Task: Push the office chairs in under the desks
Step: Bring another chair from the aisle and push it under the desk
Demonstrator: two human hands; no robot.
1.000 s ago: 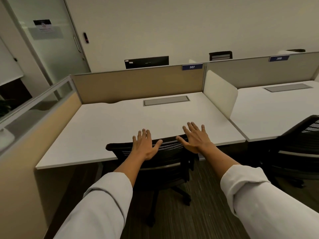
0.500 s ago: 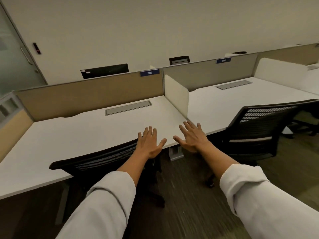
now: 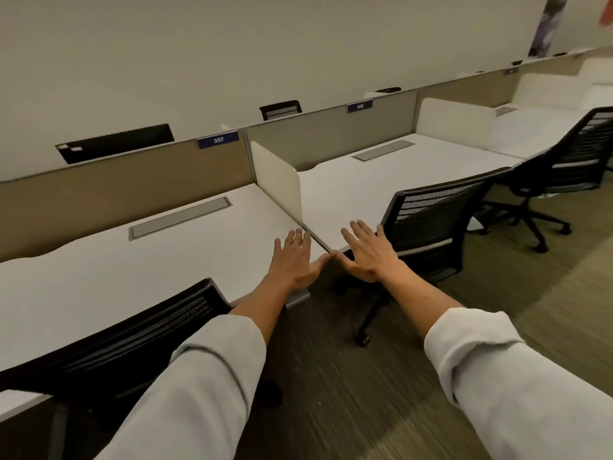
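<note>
Hands: left hand [image 3: 293, 260] and right hand [image 3: 366, 252] spread flat, holding nothing, reaching toward black mesh office chair [image 3: 428, 220].
Chair: standing out from white counter [image 3: 348, 190] front edge, awaiting push.

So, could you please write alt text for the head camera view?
Two open hands, left hand and right hand, reach forward between two black mesh office chairs: the near chair at desk 307 and the middle chair at the next desk.

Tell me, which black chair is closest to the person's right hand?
The middle chair at desk 308, just beyond the right hand; the other chairs sit farther off.
</note>
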